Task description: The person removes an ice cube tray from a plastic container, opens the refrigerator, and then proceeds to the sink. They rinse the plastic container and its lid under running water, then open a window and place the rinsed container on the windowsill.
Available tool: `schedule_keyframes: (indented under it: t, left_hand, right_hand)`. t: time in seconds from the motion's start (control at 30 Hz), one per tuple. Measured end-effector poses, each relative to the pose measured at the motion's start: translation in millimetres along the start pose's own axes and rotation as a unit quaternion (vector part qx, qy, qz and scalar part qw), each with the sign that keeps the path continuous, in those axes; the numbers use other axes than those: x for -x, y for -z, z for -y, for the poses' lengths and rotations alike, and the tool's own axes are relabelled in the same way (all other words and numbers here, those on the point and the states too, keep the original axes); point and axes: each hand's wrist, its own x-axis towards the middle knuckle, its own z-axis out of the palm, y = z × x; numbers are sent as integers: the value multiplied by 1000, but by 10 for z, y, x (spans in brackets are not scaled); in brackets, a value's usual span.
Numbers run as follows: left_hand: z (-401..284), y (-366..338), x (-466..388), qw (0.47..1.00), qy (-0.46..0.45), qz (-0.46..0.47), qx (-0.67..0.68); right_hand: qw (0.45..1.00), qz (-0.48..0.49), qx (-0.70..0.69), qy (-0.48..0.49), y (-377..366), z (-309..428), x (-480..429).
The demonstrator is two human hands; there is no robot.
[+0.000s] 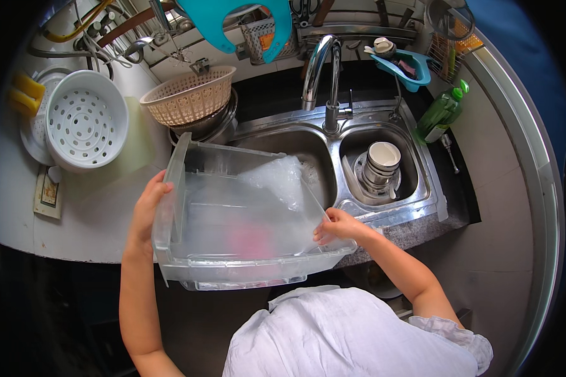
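Both my hands hold a transparent plastic drawer (203, 224), probably a refrigerator drawer, tilted over the counter's front edge and the left sink basin (318, 165). My left hand (150, 202) grips its taller left end, thumb on the outer face. At the right side wall, my right hand (337, 226) has its fingers curled over the rim. White suds (283, 179) lie at the drawer's far right corner. A blurred pink patch shows through the bottom; what it is, I cannot tell. The chrome faucet (331, 85) stands behind the basins, and no water stream is visible.
The right basin (412, 176) holds a white cup (384, 154) on stacked steel ware. A green detergent bottle (441, 115) stands right of the sink. Left are a white perforated basket (87, 120) and a beige basket (193, 96) on metal bowls. A teal silicone piece (283, 28) hangs above.
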Motion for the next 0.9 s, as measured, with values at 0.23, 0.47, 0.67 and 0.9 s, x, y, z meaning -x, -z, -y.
schedule_keyframes:
  t: [0.23, 0.47, 0.67, 0.9]
  left_hand:
    - [-411, -190, -141, 995, -19, 41, -94]
    - [-730, -580, -139, 986, -23, 82, -144]
    - [-859, -932, -226, 972, -19, 107, -209]
    - [-1023, -1460, -168, 962, -20, 134, -237]
  right_hand:
    - [998, 43, -46, -27, -127, -192, -72]
    - [995, 38, 81, -34, -265, -375, -128]
    - [990, 136, -46, -9, -220, -780, -299]
    - [975, 194, -104, 37, -213, -939, -364]
